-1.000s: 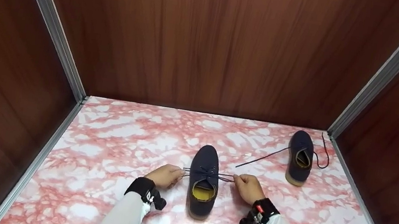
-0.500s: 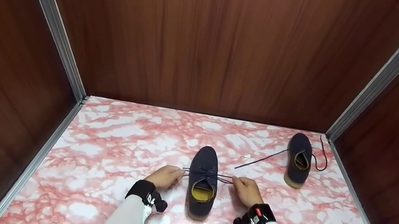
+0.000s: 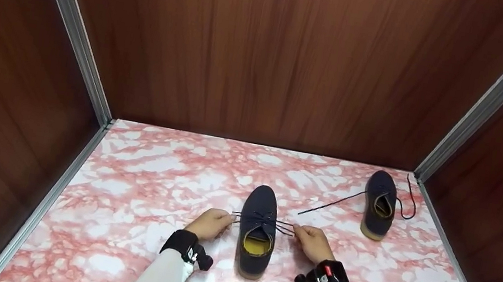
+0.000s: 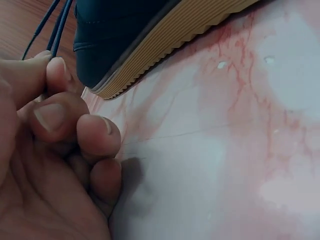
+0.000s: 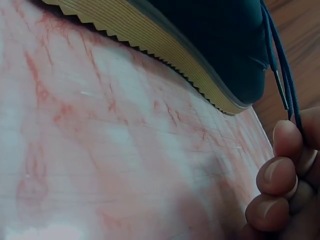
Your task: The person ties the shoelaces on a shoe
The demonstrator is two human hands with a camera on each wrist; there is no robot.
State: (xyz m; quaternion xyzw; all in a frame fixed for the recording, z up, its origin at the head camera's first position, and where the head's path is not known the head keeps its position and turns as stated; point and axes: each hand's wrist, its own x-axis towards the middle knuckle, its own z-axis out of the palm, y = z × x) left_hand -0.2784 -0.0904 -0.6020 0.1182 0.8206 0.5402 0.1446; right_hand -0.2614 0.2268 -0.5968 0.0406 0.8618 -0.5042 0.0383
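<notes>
A dark navy shoe point(image 3: 262, 200) with a yellow insole stands upright on the table, toe pointing away, a tan ridged sole point(image 4: 165, 47) beneath it. To its left, my left hand point(image 3: 210, 224) pinches the dark shoelace point(image 4: 59, 30) between thumb and forefinger; the other fingers curl loosely. On the opposite side my right hand point(image 3: 313, 243) pinches the lace point(image 5: 284, 65), whose tipped end hangs beside the pinched strands in the right wrist view. The strands run taut sideways from the crossing over the tongue to both hands.
A matching shoe point(image 3: 379, 201) stands at the back right, its untied lace point(image 3: 332, 203) spread to both sides. Wood-grain panels point(image 3: 265, 52) with grey metal corner strips point(image 3: 479, 106) enclose the red-and-white marbled tabletop point(image 3: 127, 222).
Both hands keep their pinch and nearly the same places. The lace end near the right hand stands slightly farther apart from the other strands. The head view has shifted a little.
</notes>
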